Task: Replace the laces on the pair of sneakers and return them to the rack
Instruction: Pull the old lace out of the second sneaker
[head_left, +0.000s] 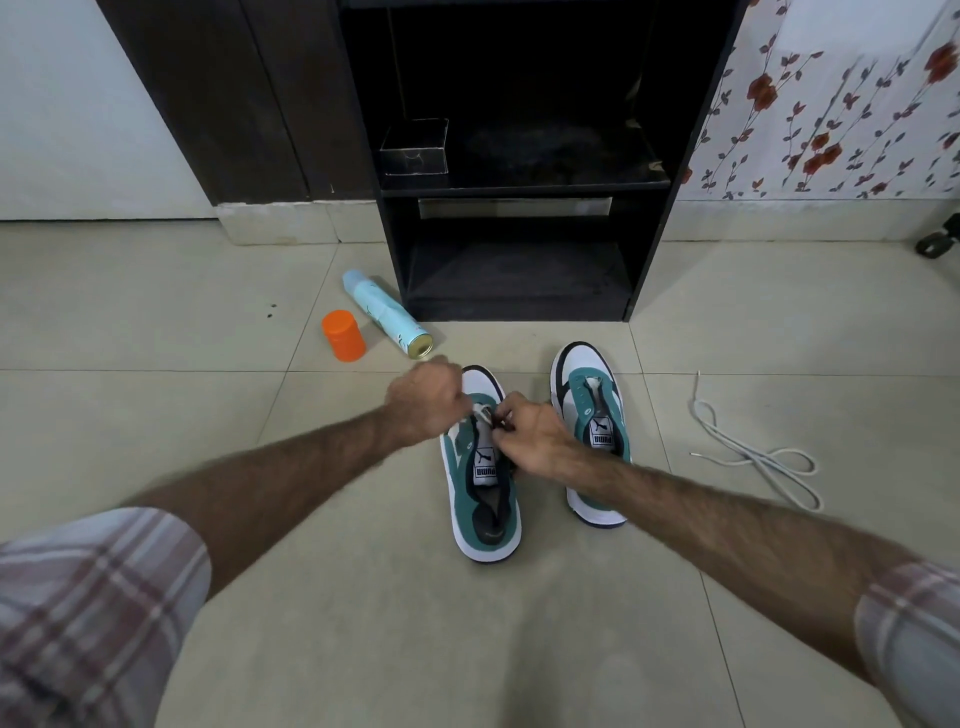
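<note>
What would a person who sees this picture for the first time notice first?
First, the two hands, left hand and right hand, meeting over the lace area of the green and white sneaker on the left. Its laceless twin, the green and white sneaker on the right, stands beside it. A loose white shoelace lies on the tiled floor farther right; a bright orange plastic cap lies at left.

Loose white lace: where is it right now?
In the head view, the loose white lace lies on the floor tiles at right, just beyond the right sneaker, untouched by either hand.
</note>
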